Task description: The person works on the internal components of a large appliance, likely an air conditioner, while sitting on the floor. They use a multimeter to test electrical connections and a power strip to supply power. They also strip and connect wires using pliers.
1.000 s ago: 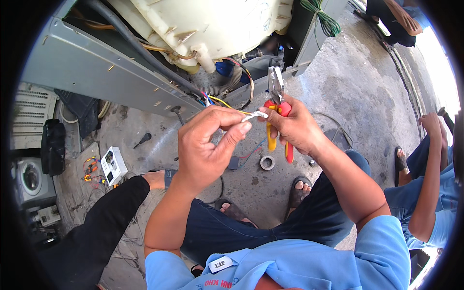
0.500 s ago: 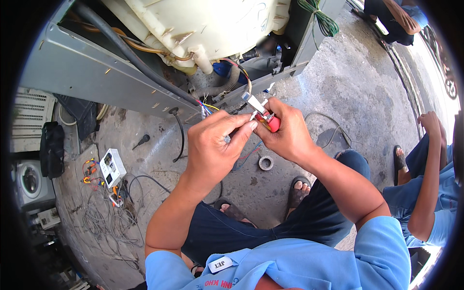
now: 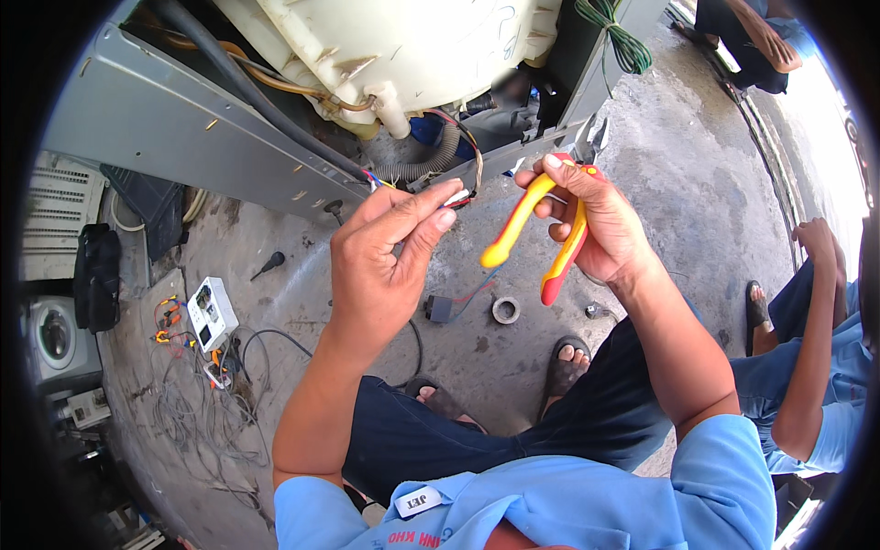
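Observation:
My left hand [image 3: 380, 261] is closed, thumb and forefinger pinching a small white piece [image 3: 456, 197] among thin wires; whether it is a connector or a wire end I cannot tell. My right hand [image 3: 605, 225] grips diagonal cutting pliers [image 3: 519, 222] with red and yellow handles. Their handles are spread apart and hang toward me, while the metal jaws point away, clear of the wires. Coloured wires [image 3: 478, 163] run from the base of an opened washing machine with a cream tub [image 3: 412, 55]. Beside my left fingers, more wires emerge from a thick grey cable [image 3: 302, 137].
The machine's grey metal panel [image 3: 211, 128] borders the work. On the concrete floor lie a ring-shaped part [image 3: 505, 311], a small dark box [image 3: 440, 308], a white device [image 3: 212, 314] and tangled cables [image 3: 197, 412]. A co-worker in blue [image 3: 816, 367] sits at right.
My right hand has drawn the pliers off the wires, rightward, and turned them so the handles spread open. My left hand has shifted slightly left, still pinching.

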{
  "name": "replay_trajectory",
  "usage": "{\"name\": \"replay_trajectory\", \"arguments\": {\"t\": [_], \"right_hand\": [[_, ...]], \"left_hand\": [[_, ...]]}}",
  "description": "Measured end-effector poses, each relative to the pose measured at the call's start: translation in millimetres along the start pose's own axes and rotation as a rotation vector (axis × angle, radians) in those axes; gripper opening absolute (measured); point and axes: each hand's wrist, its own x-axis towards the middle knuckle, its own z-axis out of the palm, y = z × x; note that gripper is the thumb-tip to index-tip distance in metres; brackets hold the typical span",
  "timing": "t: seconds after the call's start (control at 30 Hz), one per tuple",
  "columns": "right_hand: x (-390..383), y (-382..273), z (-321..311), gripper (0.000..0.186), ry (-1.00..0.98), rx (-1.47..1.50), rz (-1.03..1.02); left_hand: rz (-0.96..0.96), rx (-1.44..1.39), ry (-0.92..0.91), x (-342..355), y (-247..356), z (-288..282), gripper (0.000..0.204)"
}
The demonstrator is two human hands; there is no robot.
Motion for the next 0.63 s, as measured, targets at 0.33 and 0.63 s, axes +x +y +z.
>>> {"name": "replay_trajectory", "arguments": {"t": [0.33,0.63], "right_hand": [[-18.9,30.2,14.5,0.058,-0.122,-0.266,0.026],[-12.6,43.2,1.6,0.045,-0.274,-0.589,-0.336]], "left_hand": [[-0.128,-0.255,0.16,2.1,2.6,4.4,0.016],[-0.13,-0.327,0.138,7.0,-4.3,6.7,0.019]]}}
